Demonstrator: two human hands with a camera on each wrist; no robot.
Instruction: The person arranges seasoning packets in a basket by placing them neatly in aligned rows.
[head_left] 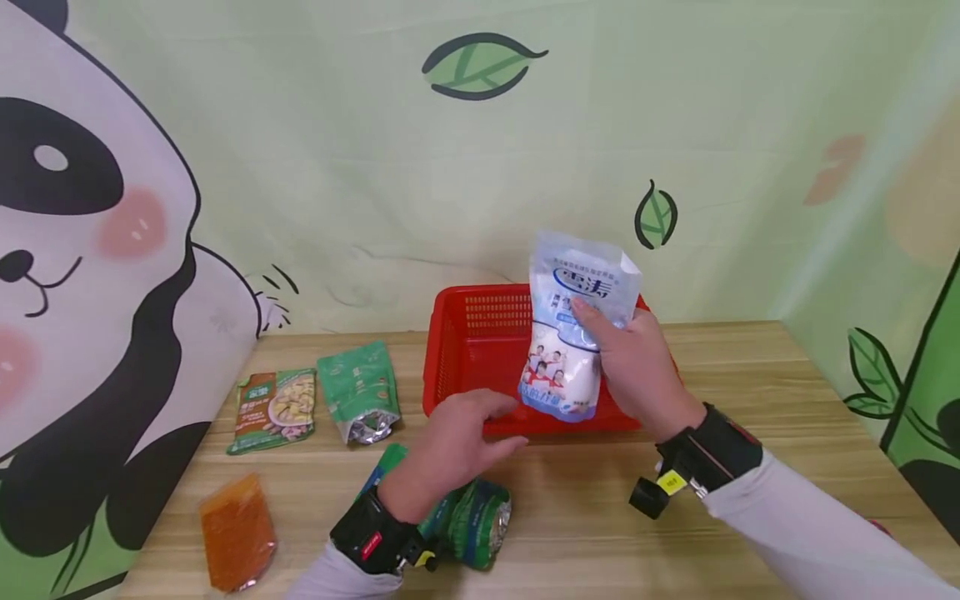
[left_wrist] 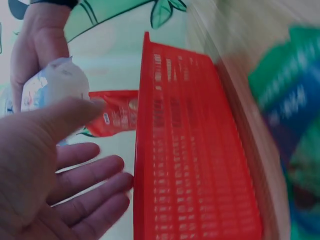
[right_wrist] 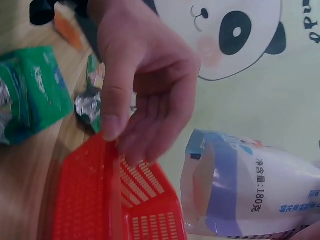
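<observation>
My right hand grips a white and blue plastic pouch with printed lettering, thumb across its front. The pouch is held upright above the red plastic basket, in front of its right part. My left hand is at the basket's front left, fingers spread and holding nothing. Below that wrist lies a green foil pouch, partly covered by the forearm. In the left wrist view a red packet shows past the basket's rim; the head view does not show it clearly.
Left of the basket, on the wooden table, lie a green pouch with a silver foil end and a green-brown food packet. An orange packet lies nearer the front left. A printed cloth backdrop hangs behind.
</observation>
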